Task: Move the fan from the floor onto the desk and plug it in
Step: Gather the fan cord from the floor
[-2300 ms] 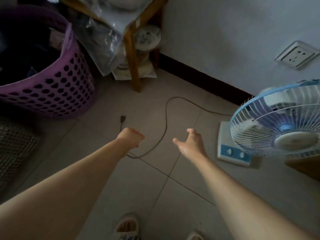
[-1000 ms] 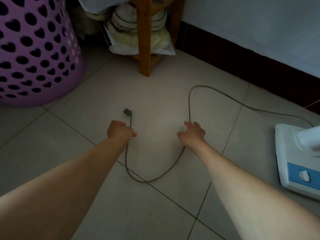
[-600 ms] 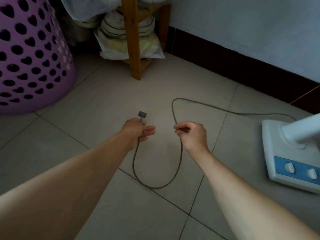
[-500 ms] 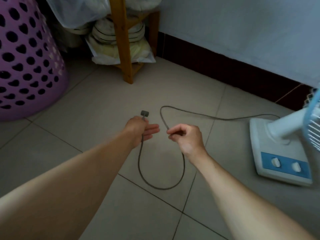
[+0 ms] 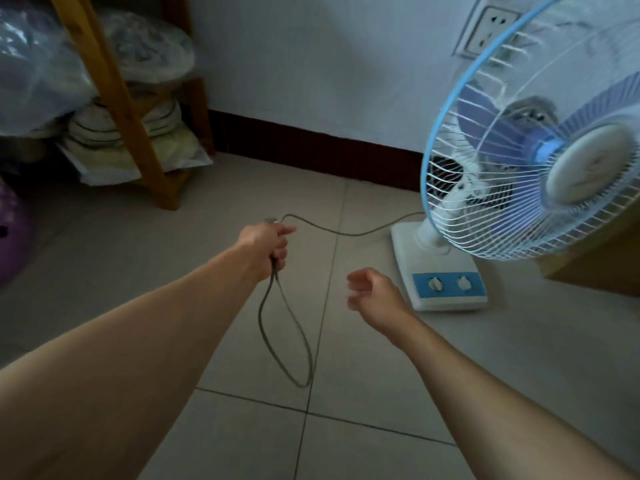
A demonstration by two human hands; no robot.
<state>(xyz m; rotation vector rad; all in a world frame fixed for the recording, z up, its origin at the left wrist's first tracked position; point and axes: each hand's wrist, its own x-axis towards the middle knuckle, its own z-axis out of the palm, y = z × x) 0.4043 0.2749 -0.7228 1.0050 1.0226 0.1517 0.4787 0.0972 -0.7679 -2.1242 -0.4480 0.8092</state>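
The left hand [image 5: 268, 245] is clenching a doubled length of the thin grey cord [image 5: 287, 336], whose rubbery loop is hanging down from the fist and brushing or nearly brushing the smooth, pale tiled floor [image 5: 381, 393]; contact is hard to judge. The plug [image 5: 270, 220] is poking out just above the knuckles, mostly hidden by the fingers. From the fist the cord is running across to the fan [image 5: 533, 161], which is standing upright on the floor by the wall, its white rectangular plastic base [image 5: 441, 271] carrying a blue panel with two round knobs. Its round wire cage with a blue rim is being cut off by the right frame edge. The right hand [image 5: 375, 294] is hanging empty, fingers loosely curled, near the base. A white wall socket [image 5: 486, 29] is showing partly behind the cage.
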